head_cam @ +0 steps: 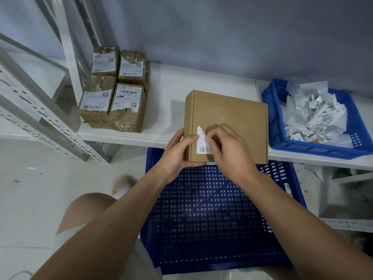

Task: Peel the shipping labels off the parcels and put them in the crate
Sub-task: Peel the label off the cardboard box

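A flat brown cardboard parcel [230,118] lies at the front edge of the white shelf [171,87]. A small white shipping label [201,144] sticks near its lower left corner, its top edge lifted. My left hand [177,152] grips the parcel's left edge, thumb on the label's side. My right hand [228,150] pinches the label's upper edge between thumb and fingers and covers the label's right part. A large blue crate [212,219] stands on the floor below the parcel.
Several taped brown parcels [115,91] with labels are stacked at the shelf's left. A smaller blue basket [314,146] at the right holds a heap of crumpled peeled labels [314,116]. Metal rack uprights [40,110] stand at left. My knee [86,211] is below.
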